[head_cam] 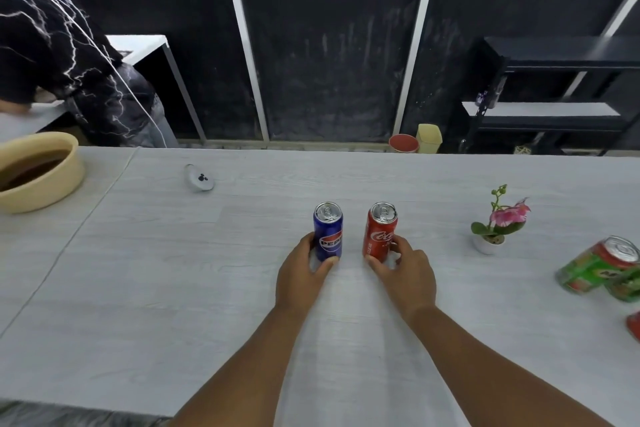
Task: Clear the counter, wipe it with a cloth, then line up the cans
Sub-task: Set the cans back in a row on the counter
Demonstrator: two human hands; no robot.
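Blue Pepsi can (pixel 328 231) and red Coca-Cola can (pixel 380 232), both upright at the centre of the frame, side by side with a narrow gap between, tabs unopened. Left hand (pixel 301 274) on the Pepsi can, fingers (pixel 329 262) curled round the lower wall, thumb at the near base. Right hand (pixel 408 270) on the Coca-Cola can, likewise clamped low on the body. Both bases seemingly down on the pale wood-grain surface (pixel 173 270).

Probably the lining-up step, with two cans placed.

Slim, tall, thin-walled aluminium: stiff enough if full, easy to dent if squeezed hard, smooth and a little slippery on the printed wall. Likely fairly heavy if sealed, and top-heavy enough to tip when pushed high. Best taken round the lower or middle body, as here, and slid or set down flat.

Further cans at the right edge of the frame: two green cans (pixel 595 267), leaning in the wide-angle view, upright or tipped impossible to tell, and part of a red can (pixel 634 324) below them.

Between, a small potted orchid (pixel 498 222). At far left a beige basin (pixel 38 170); near it a small white round device (pixel 199 178). Upper left, a person in a black patterned top (pixel 62 55).
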